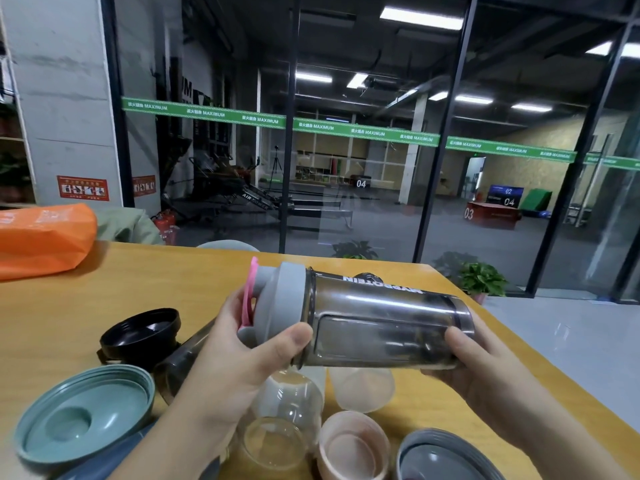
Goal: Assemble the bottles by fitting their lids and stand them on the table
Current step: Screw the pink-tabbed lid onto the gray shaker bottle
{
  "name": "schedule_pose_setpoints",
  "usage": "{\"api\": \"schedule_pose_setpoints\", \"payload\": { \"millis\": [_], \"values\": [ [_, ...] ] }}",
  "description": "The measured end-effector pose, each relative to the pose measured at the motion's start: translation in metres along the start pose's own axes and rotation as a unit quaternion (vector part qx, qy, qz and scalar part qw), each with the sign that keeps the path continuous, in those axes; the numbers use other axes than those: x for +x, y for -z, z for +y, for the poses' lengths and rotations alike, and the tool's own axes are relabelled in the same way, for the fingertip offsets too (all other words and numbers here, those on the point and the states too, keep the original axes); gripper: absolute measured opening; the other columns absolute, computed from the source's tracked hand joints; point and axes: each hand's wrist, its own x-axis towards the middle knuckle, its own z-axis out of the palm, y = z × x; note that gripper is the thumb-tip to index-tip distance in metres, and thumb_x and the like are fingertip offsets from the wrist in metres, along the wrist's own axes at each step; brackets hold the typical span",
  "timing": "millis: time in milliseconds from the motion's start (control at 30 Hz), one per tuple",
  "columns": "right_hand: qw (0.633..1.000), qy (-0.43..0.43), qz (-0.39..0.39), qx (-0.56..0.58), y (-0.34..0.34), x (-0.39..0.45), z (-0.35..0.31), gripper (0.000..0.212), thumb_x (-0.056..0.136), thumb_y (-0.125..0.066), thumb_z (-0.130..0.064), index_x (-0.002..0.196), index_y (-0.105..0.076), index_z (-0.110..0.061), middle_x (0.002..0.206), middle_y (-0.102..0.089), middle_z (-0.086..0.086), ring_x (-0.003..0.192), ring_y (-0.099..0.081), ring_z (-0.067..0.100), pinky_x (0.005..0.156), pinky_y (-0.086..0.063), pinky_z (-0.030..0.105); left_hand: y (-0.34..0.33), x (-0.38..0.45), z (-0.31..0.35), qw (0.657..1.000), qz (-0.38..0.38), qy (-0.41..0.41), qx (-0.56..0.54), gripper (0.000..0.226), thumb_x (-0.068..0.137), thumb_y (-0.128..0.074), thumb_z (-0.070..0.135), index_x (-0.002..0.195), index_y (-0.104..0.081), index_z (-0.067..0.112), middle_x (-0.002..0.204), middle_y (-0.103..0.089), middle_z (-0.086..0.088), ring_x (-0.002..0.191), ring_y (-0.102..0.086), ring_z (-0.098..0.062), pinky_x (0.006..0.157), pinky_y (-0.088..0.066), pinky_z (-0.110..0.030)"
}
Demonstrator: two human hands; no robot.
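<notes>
I hold a smoky transparent shaker bottle [381,323] on its side above the table. A grey lid [282,306] with a pink flip tab sits on its left end. My left hand [242,355] grips the lid, thumb on its rim. My right hand [485,365] grips the bottle's base. Below lie a clear bottle [280,424], a frosted cup [362,388], a pink lid [353,448], a grey lid [446,459], a teal lid [83,414], a black lid [142,336] and a dark bottle [183,362] partly hidden by my left arm.
The wooden table [104,289] ends at its right edge near my right arm. An orange bag [41,237] lies at the back left. Glass walls and potted plants [481,280] stand beyond the table.
</notes>
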Motion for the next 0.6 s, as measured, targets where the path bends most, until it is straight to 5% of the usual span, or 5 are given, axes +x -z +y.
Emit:
{"api": "schedule_pose_setpoints", "payload": {
  "millis": [133,367,500,600],
  "values": [
    [1.0,-0.011,-0.003,-0.016,0.0,-0.0004,-0.0019,0.077,0.046,-0.085,-0.059,0.114,-0.063,-0.03,0.116,-0.067,0.011,0.102,-0.065,0.031,0.083,-0.053,0.042,-0.0016,-0.0011,0.0007,1.0,-0.005,0.002,-0.022,0.099,0.016,-0.093,0.055,0.109,-0.06,0.044,0.103,-0.073,-0.013,0.094,-0.07,-0.031,0.086,-0.052,-0.045],
    [1.0,-0.015,0.001,-0.011,0.0011,-0.0001,0.0011,0.085,0.047,-0.086,-0.055,0.121,-0.058,-0.022,0.119,-0.065,0.014,0.107,-0.064,0.034,0.09,-0.052,0.05,-0.0026,-0.0018,0.0015,0.999,0.011,0.008,-0.039,0.115,0.02,-0.093,0.055,0.124,-0.053,0.028,0.107,-0.071,-0.013,0.096,-0.07,-0.031,0.085,-0.053,-0.047],
    [1.0,-0.011,-0.004,0.014,-0.0015,-0.0017,-0.0001,0.086,0.052,-0.087,-0.039,0.128,-0.052,-0.021,0.12,-0.065,0.014,0.108,-0.064,0.033,0.082,-0.057,0.036,0.001,0.0011,0.0002,0.996,0.03,0.036,-0.08,0.103,0.025,-0.092,0.054,0.118,-0.06,0.024,0.106,-0.071,-0.015,0.098,-0.069,-0.035,0.088,-0.053,-0.051],
    [1.0,-0.01,-0.002,0.005,-0.0033,-0.0026,0.0,0.077,0.056,-0.081,-0.034,0.127,-0.052,-0.024,0.12,-0.066,0.012,0.106,-0.065,0.032,0.082,-0.057,0.035,0.0,0.0007,-0.0001,0.996,0.029,0.039,-0.076,0.105,0.021,-0.091,0.055,0.116,-0.06,0.025,0.096,-0.073,-0.008,0.088,-0.072,-0.026,0.075,-0.055,-0.041]
  ]
}}
